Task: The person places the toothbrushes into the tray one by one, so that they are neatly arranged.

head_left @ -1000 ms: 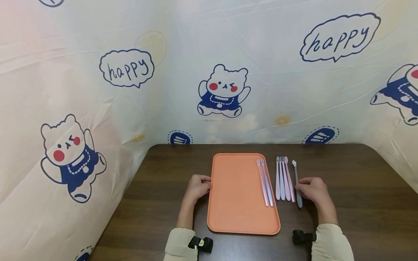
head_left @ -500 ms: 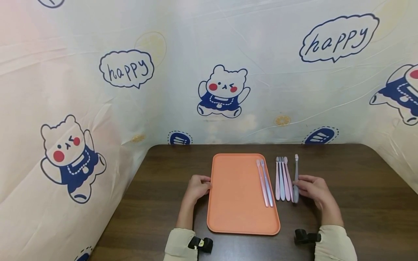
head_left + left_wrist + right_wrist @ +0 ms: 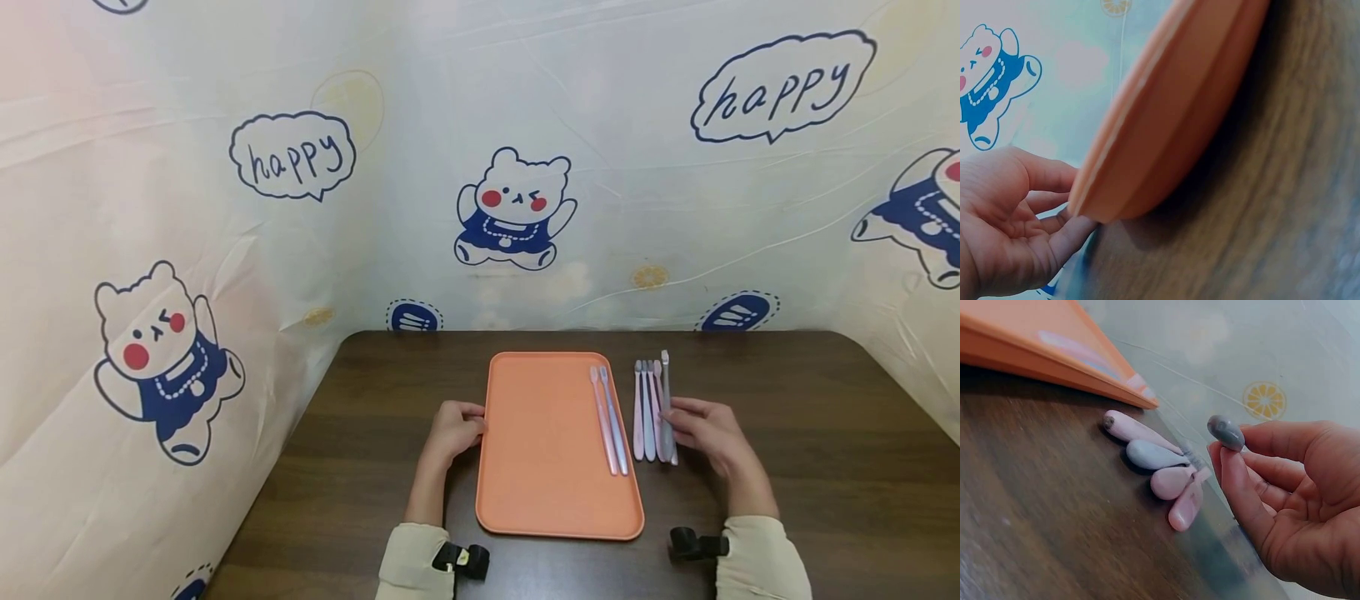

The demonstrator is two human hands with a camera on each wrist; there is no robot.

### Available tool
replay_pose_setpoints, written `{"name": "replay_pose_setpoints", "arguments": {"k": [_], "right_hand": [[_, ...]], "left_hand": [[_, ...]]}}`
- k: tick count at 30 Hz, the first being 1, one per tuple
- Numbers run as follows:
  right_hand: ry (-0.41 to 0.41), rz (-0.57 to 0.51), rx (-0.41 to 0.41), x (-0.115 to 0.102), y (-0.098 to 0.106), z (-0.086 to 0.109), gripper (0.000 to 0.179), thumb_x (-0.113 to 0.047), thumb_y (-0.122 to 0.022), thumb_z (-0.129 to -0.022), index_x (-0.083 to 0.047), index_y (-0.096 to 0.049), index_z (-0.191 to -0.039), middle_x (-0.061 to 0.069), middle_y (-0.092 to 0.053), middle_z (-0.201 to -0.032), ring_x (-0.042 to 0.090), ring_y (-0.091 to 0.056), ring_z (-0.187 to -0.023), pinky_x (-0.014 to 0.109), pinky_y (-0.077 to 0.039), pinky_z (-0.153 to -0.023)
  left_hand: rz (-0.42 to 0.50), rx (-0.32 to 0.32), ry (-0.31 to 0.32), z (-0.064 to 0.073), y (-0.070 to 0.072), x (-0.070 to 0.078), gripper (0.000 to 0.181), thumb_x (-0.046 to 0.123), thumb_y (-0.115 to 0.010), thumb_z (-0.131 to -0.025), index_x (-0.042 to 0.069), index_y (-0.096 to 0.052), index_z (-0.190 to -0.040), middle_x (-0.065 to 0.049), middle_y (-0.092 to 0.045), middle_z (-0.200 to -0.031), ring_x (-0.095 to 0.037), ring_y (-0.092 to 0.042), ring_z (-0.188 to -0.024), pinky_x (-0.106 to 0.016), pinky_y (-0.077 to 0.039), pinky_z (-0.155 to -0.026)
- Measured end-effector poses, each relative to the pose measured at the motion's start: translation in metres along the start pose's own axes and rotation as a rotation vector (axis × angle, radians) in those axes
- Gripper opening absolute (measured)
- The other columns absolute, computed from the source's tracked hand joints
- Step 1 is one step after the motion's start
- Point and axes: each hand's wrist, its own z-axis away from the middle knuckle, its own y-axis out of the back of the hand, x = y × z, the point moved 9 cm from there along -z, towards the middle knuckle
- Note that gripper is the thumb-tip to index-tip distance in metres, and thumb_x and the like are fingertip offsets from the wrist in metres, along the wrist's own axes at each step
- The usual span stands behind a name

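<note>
My right hand point(image 3: 708, 429) pinches a grey toothbrush point(image 3: 665, 383) between thumb and fingers. Its rounded handle end point(image 3: 1225, 432) sticks out of the grip in the right wrist view, raised off the table. Just left of it lies a row of several toothbrushes, among them a blue one point(image 3: 648, 421) and a pink one point(image 3: 638, 421); the grey one partly covers the rightmost pink one. An orange tray point(image 3: 540, 450) carries a pink toothbrush point(image 3: 602, 417) and a bluish-purple one point(image 3: 614, 425) along its right side. At the tray's left rim, my left hand point(image 3: 452, 433) grips the edge.
Everything rests on a dark wooden table point(image 3: 360, 467). A pale curtain point(image 3: 420, 233) printed with bears stands behind its far edge and along the sides. Each wrist wears a black camera strap point(image 3: 697, 544).
My right hand has shifted left and lifted the grey toothbrush, which moved from apart on the right to over the row's right end. The left hand and tray have stayed put.
</note>
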Motion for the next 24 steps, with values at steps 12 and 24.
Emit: {"name": "replay_pose_setpoints", "arguments": {"k": [12, 24], "right_hand": [[-0.007, 0.030, -0.010, -0.004, -0.013, -0.004, 0.062, -0.023, -0.059, -0.103, 0.009, -0.037, -0.152, 0.034, -0.046, -0.147, 0.002, -0.061, -0.094, 0.021, -0.060, -0.082], [0.011, 0.055, -0.009, -0.008, -0.020, -0.003, 0.058, -0.017, -0.059, -0.102, 0.012, -0.041, -0.148, 0.028, -0.059, -0.132, 0.003, -0.063, -0.088, 0.021, -0.060, -0.077]], "left_hand": [[-0.002, 0.004, -0.002, -0.002, 0.000, -0.002, 0.029, -0.003, -0.057, -0.092, -0.010, -0.069, -0.117, -0.024, -0.072, -0.109, -0.018, -0.070, -0.089, -0.037, -0.064, -0.078], [0.013, 0.010, 0.002, 0.000, 0.000, 0.001, 0.028, -0.004, -0.059, -0.090, -0.010, -0.070, -0.115, -0.022, -0.072, -0.106, -0.015, -0.067, -0.084, -0.035, -0.064, -0.077]]}}
